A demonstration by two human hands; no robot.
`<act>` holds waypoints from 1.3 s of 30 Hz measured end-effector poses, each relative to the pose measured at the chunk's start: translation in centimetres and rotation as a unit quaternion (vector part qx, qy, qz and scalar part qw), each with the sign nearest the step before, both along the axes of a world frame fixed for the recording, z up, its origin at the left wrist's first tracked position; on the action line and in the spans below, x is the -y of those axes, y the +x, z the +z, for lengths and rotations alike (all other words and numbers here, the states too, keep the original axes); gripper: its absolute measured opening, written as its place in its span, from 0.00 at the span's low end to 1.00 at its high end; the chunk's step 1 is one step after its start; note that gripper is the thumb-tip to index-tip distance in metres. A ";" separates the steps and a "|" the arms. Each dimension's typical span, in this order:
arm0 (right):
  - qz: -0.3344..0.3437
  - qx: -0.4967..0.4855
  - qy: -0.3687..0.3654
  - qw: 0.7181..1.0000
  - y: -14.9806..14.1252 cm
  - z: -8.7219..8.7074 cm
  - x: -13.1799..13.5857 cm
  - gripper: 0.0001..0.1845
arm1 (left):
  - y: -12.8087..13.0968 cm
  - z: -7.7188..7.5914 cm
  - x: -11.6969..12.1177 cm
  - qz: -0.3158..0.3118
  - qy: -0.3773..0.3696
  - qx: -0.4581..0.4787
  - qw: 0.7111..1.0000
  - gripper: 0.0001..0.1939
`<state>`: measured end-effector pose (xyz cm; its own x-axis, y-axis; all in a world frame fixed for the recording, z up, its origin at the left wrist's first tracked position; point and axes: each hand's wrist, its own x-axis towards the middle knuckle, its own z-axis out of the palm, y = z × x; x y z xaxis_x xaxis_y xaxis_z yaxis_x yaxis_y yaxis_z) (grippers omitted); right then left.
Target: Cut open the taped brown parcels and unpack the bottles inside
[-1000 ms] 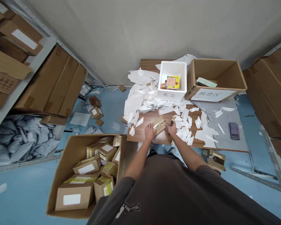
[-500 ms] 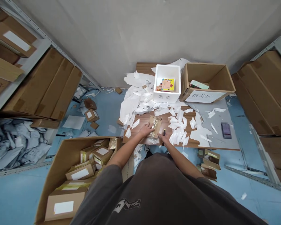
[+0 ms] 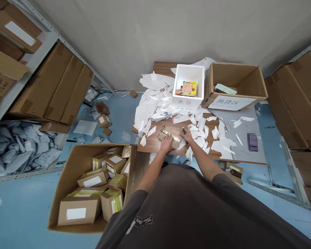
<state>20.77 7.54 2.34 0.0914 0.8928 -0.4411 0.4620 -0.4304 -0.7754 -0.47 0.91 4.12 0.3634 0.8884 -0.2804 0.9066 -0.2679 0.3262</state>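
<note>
A small flat cardboard box (image 3: 174,135), wrapped in shiny clear tape, lies slantwise on the wooden tabletop. My left hand (image 3: 166,143) grips its near side, fingers over the top. Just right of the box, my right hand (image 3: 187,136) is closed around a slim dark utility knife (image 3: 184,130) with a yellowish end. The knife points up and away from me, and its blade is too small to make out. Torn white paper scraps (image 3: 196,133) lie close to my right hand.
On the brown table (image 3: 155,128) stand a white foam box (image 3: 188,103) holding small colourful packages and a labelled open carton (image 3: 234,103). A large carton (image 3: 67,173) of taped parcels is at my left. Shelves with boxes (image 3: 54,86) flank both sides. A blurred purple object (image 3: 252,142) lies right.
The cardboard box has turned from nearly upright in view to slantwise. My left hand has shifted to its near side; my right hand has moved up and slightly right with the knife.
</note>
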 end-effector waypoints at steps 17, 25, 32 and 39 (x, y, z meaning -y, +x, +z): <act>0.370 0.281 -0.020 0.885 3.1 3.7 4.4 0.14 | 1.1 0.7 -0.3 0.012 0.002 0.002 1.000 0.43; 0.363 0.236 -0.054 0.900 3.1 4.2 4.9 0.12 | 1.2 0.4 -0.5 0.020 -0.016 0.000 1.000 0.45; 0.234 -0.028 -0.165 0.958 4.6 3.1 6.6 0.14 | 1.0 0.5 -0.3 0.021 -0.011 0.012 1.000 0.44; 0.231 -0.032 -0.156 0.960 3.8 2.4 6.5 0.16 | 0.2 0.4 0.3 0.000 0.018 0.044 0.999 0.37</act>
<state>24.56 1.03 4.78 -0.3183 0.6555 -0.6848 0.6147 -0.4073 -0.6755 -0.24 0.57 4.53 0.3850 0.8976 -0.2148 0.8748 -0.2807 0.3949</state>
